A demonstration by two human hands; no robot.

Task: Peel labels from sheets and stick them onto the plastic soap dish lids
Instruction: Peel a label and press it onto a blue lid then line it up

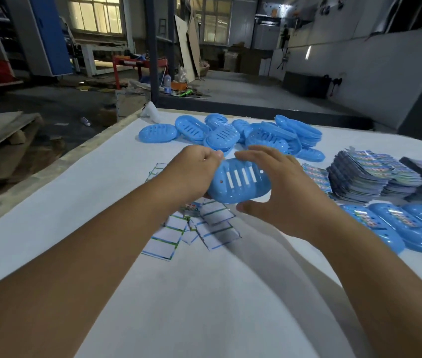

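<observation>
At frame center, the left hand [191, 171] curls its fingers round a blue slotted soap dish lid [238, 182] held above the desk [49, 228]. The right hand [277, 187], fingers spread, hovers against its right end. Peeled label sheets [191, 228] lie beneath.

Unlabelled lids [230, 133] lie behind the emptied sheets [194, 228], label stacks [375, 177] to their right
</observation>
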